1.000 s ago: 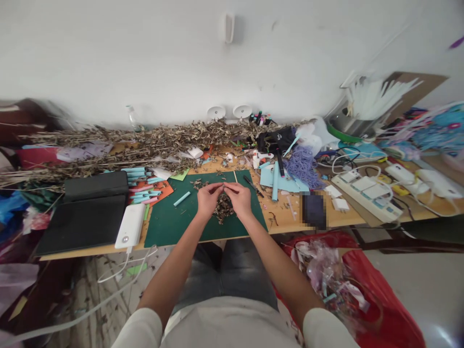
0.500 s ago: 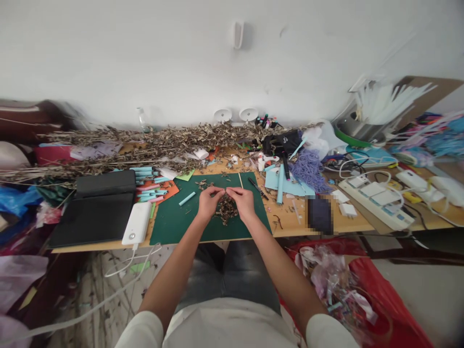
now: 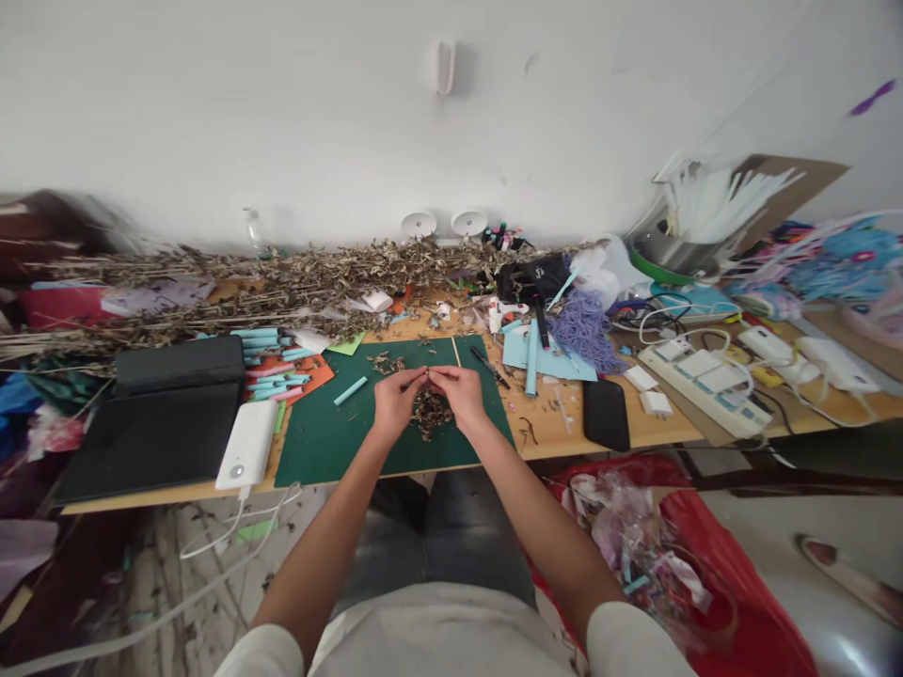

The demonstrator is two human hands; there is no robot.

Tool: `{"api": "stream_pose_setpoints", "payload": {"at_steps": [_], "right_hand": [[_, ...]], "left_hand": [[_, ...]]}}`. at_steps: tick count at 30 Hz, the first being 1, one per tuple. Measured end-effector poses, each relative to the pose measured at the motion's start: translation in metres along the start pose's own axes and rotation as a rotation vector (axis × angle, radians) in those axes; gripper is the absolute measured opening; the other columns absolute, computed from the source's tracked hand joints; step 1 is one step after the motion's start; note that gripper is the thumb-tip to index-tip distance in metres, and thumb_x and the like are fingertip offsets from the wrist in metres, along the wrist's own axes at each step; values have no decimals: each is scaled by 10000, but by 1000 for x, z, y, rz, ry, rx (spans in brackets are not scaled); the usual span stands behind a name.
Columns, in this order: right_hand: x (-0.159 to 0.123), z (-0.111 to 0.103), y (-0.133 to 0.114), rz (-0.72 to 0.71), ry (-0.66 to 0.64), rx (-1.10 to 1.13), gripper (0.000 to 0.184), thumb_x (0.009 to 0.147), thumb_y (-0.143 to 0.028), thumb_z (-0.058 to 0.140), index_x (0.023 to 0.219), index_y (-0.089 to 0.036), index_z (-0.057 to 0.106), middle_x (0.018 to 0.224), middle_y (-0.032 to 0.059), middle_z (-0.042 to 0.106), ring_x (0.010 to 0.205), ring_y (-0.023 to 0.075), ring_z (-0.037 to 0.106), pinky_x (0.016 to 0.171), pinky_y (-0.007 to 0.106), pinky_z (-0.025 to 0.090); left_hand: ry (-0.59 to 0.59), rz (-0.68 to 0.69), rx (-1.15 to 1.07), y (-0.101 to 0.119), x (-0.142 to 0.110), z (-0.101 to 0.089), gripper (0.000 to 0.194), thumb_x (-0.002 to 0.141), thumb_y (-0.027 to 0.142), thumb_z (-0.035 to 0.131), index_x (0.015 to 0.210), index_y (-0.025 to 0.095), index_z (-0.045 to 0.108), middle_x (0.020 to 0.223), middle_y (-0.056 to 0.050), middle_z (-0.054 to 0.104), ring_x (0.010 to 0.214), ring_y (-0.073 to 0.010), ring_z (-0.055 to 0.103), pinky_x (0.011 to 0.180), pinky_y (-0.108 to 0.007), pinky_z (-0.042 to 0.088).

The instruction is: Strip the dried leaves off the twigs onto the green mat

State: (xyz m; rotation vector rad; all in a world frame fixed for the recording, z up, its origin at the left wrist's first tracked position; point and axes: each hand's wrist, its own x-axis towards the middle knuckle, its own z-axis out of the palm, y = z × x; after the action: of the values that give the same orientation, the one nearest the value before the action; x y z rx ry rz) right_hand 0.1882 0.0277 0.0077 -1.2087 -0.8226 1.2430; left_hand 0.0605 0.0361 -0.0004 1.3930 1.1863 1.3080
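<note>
My left hand (image 3: 395, 402) and my right hand (image 3: 458, 395) meet fingertip to fingertip over the green cutting mat (image 3: 339, 423). Both are closed in a pinch on something small and dark, perhaps a bit of dried plant; too little of it shows to be sure. Just below the fingers lies a pile of dried brown leaves or flower heads (image 3: 431, 418). A smaller heap of dried bits (image 3: 387, 363) rests on the mat beyond my left hand. To the left is a rolled light-blue paper tube (image 3: 351, 391). A black pen (image 3: 489, 367) lies to the right.
Dried plant stems (image 3: 339, 268) spread along the wall. A black folding case (image 3: 162, 414), a white power bank (image 3: 246, 445) and several paper tubes (image 3: 282, 385) are at left. At right are purple yarn (image 3: 585, 329), a black phone (image 3: 605, 415) and a power strip (image 3: 705, 390). Below hangs a red bag (image 3: 734, 583).
The camera view has turned a little to the right, so everything sits further left. My hands stay pinched together above the dried pile, with only slight finger movement.
</note>
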Motion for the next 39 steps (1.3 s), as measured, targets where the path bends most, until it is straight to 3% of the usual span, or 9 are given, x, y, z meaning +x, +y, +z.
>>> {"api": "stream_pose_setpoints", "payload": {"at_steps": [7,18,24,26,32,39], "right_hand": [[-1,-4,-5,25,-70,-4,296,607,-383,764,811,-169,761,741,49,733,672,182,656,655,301,519],[6,-6,-1,50,-70,25,268,558,-337,777,747,-153,730,685,51,714,616,172,643,636,299,513],[-3,-2,-1,-281,-14,-462,159,685,-298,628,726,-173,717,690,35,709,637,176,640,625,272,493],[-7,0,-2,-355,-4,-530,170,716,-294,596,743,-176,717,704,31,709,629,170,637,621,265,493],[-7,-9,-2,-359,159,-457,199,749,-310,590,796,-160,713,747,56,717,665,187,649,655,284,521],[-6,-14,-1,-364,-66,-396,272,738,-366,670,928,-180,726,913,67,735,770,198,686,729,305,556]], "left_hand": [[-8,167,114,4,-4,1,195,817,273,622,961,248,750,976,-63,707,905,-209,638,862,-336,486],[-79,114,13,5,0,-4,172,751,264,690,904,230,761,954,-60,692,916,-197,621,857,-309,469],[-24,-97,-2,-3,-2,0,191,691,267,707,845,161,748,803,-64,719,724,-179,641,707,-292,497],[-7,-129,-62,-3,-1,3,195,669,260,714,827,149,736,773,-54,713,702,-165,635,694,-278,492],[148,-232,-268,0,5,-4,217,583,254,771,759,138,718,714,-30,696,664,-132,613,697,-260,486],[-48,-362,-446,4,3,-4,329,535,273,831,818,130,745,771,-63,720,732,-158,646,792,-317,501]]}}
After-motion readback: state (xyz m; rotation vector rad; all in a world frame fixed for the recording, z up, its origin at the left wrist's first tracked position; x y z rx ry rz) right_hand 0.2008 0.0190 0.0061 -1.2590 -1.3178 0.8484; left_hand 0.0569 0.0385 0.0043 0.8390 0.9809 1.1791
